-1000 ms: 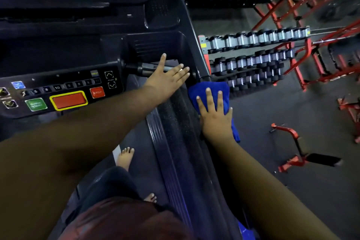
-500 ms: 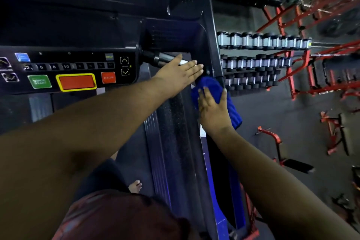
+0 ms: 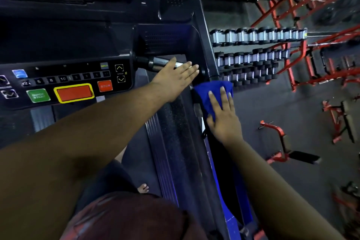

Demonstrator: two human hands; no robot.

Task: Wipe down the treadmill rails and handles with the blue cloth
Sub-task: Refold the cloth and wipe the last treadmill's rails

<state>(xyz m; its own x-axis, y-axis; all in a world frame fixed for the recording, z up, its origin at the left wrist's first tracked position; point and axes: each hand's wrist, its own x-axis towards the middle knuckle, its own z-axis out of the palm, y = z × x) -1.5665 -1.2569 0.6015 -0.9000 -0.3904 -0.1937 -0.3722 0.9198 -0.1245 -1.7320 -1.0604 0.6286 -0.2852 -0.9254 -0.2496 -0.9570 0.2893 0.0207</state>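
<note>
Dark gym floor under red benches and dumbbell rack.

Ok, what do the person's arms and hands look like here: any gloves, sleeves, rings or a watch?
Both arms are bare up to the picture's edge: no sleeves show. The left hand and the right hand wear no gloves, and no ring, watch or wristband shows on either. Near the bottom edge there is a reddish patterned garment with dark shorts above it.

Console and silver handle block the left, dumbbell rack stands beyond, open floor to the right
</note>
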